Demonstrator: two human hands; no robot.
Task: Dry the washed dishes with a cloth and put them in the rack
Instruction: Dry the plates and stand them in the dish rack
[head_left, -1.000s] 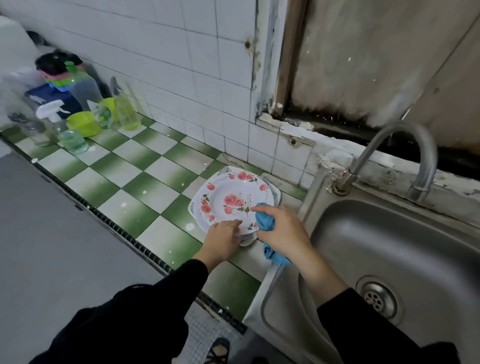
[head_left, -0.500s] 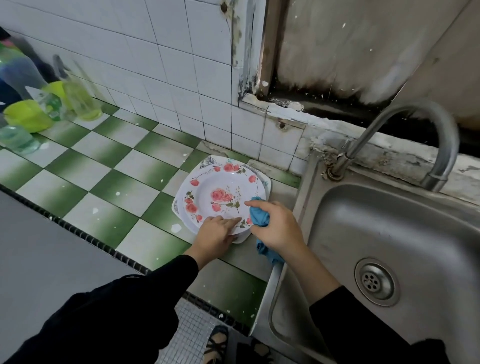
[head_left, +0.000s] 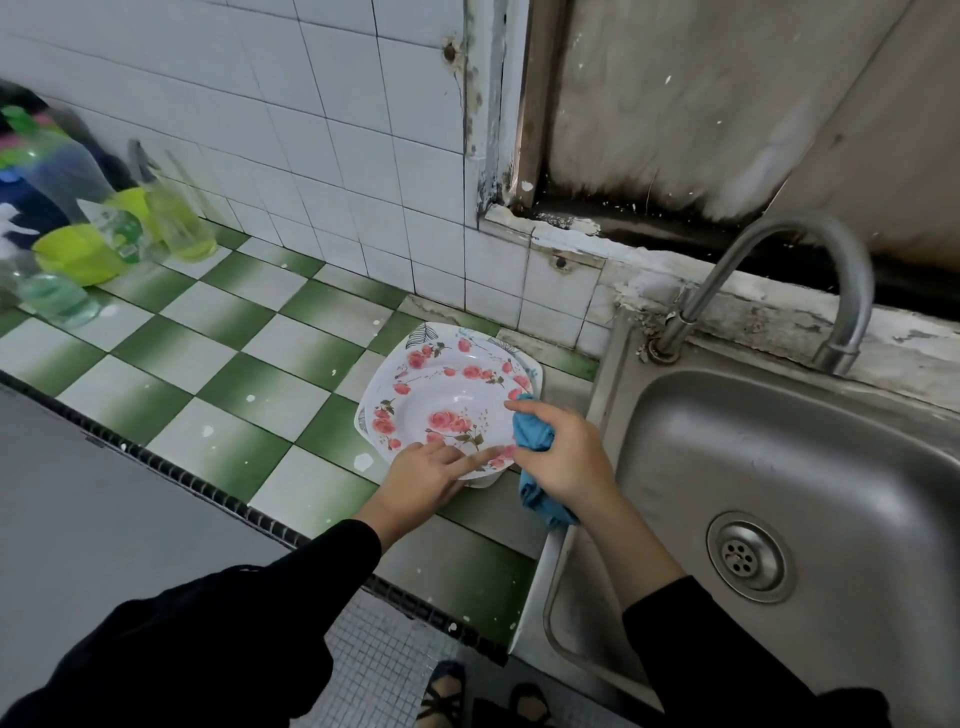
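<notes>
A white plate with pink roses (head_left: 452, 395) lies on top of another plate (head_left: 535, 371) on the green-and-white tiled counter (head_left: 218, 353), just left of the sink. My left hand (head_left: 423, 480) rests on the plate's near rim with its fingers laid straight across it. My right hand (head_left: 563, 452) grips a bunched blue cloth (head_left: 530, 434) against the plate's right rim. A tail of the cloth (head_left: 545, 506) hangs below that hand. No rack is in view.
A steel sink (head_left: 779, 467) with a drain (head_left: 748, 558) and a curved tap (head_left: 810, 270) lies to the right. Bottles (head_left: 176, 218) and a yellow-green bowl (head_left: 78, 254) crowd the counter's far left. White wall tiles stand behind. The floor and my feet show below.
The view has swung slightly right and down. My left fingers have stretched further along the near rim. My right hand with the cloth stays at the plate's right rim.
</notes>
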